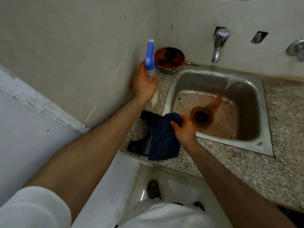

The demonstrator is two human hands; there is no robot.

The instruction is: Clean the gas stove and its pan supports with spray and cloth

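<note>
The right hand (185,129) is pinching a dark blue cloth (163,139) draped over a black pan support (141,142) on the granite counter (246,165) beside the sink (256,143), while the left hand (144,83) is gripping a spray bottle (150,60) upright near the wall.

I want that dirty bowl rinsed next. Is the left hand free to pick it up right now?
Probably not. The left hand grips the spray bottle, so its fingers are occupied. The bowl sits just beyond it on the counter, nothing between; setting the bottle down would likely suffice.

Left hand (144,83) grips spray bottle (150,63); right hand (185,129) holds blue cloth (162,139) beside sink (266,145).
</note>
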